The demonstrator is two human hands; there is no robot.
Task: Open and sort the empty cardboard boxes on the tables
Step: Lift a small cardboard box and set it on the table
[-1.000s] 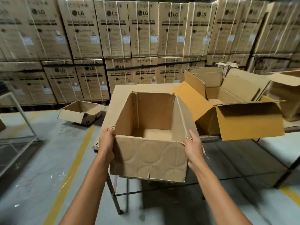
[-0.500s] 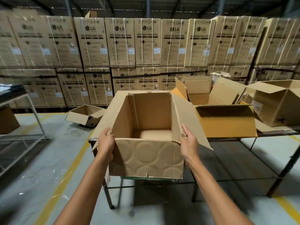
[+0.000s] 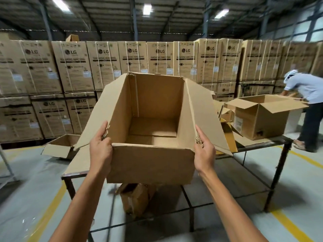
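Head camera: compared with a second ago, the open brown cardboard box (image 3: 152, 159) has come up off the dark metal-framed table (image 3: 283, 142). I now hold it in the air above the table's near left corner, with its mouth tipped toward me. The view has also risen, so a person in a light shirt (image 3: 307, 88) now shows, bending over beyond the table's far right end. I read the lift as the end of the opening step. This box looks ready to be carried to wherever it gets sorted.

My left hand (image 3: 100, 151) is clamped on the box's near left corner, with the fingers wrapped round the edge where the side flap starts. My right hand (image 3: 204, 154) grips the near right corner the same way.

The box is empty. Its side flaps splay outward, and the seam of the bottom flaps shows across its floor. The near corners of the rim are frayed and torn just where my fingers sit, so I judge the cardboard soft there.

A second open brown carton (image 3: 262, 119) stands on the table's right end. A crumpled carton (image 3: 136, 198) lies under the table, and a small open box (image 3: 59, 147) sits on the floor to the table's left. Printed washing-machine cartons (image 3: 104, 67) are stacked behind the table.
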